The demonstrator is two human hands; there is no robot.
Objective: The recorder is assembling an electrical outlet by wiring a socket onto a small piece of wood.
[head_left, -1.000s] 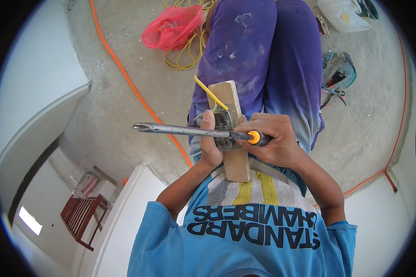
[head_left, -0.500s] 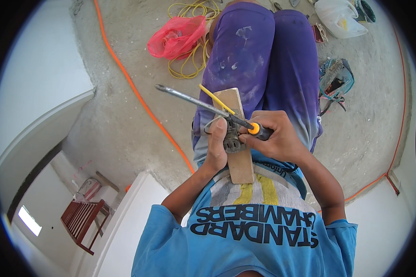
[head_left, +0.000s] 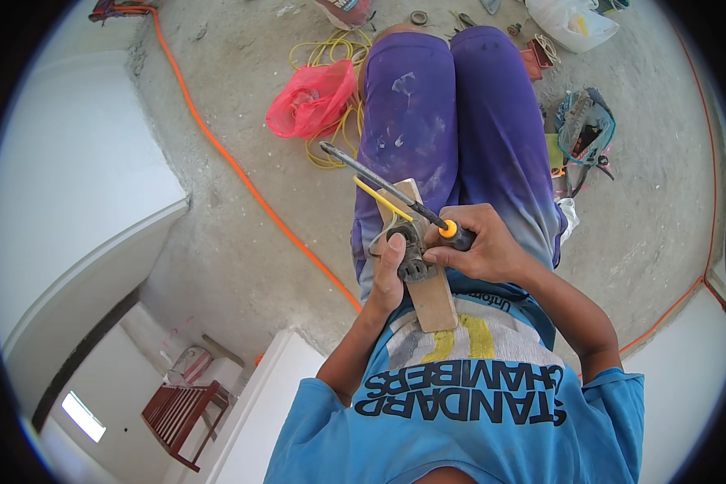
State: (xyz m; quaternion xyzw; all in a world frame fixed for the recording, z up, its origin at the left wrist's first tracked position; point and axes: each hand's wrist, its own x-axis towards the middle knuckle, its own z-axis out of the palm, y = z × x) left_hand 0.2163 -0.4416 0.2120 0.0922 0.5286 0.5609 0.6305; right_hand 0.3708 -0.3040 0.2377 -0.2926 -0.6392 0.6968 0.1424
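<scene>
A dark, dusty electrical outlet (head_left: 414, 269) sits on a narrow wooden board (head_left: 434, 305), which lies over my lap. My left hand (head_left: 387, 279) grips the outlet and board from the left, thumb pressed on the outlet's face. Closed around the black and orange handle of a long screwdriver (head_left: 379, 181), my right hand (head_left: 490, 246) also has its fingertips at the outlet's right side. The metal shaft points up and left, away from the outlet. A stiff yellow wire (head_left: 377, 197) runs from the outlet's far end, beneath the shaft.
An orange cord (head_left: 235, 167) crosses the concrete floor (head_left: 298, 218) at left. Near my legs lie a pink plastic bag (head_left: 310, 98) and coiled yellow wire (head_left: 324, 161). On the right are a blue tool bag (head_left: 586, 129) and a white plastic bag (head_left: 573, 24). A brown slatted chair (head_left: 181, 419) stands lower left.
The view has shifted, showing more floor at the top. The screwdriver's shaft has swung to slope more steeply. My left thumb has moved over the outlet's face.
</scene>
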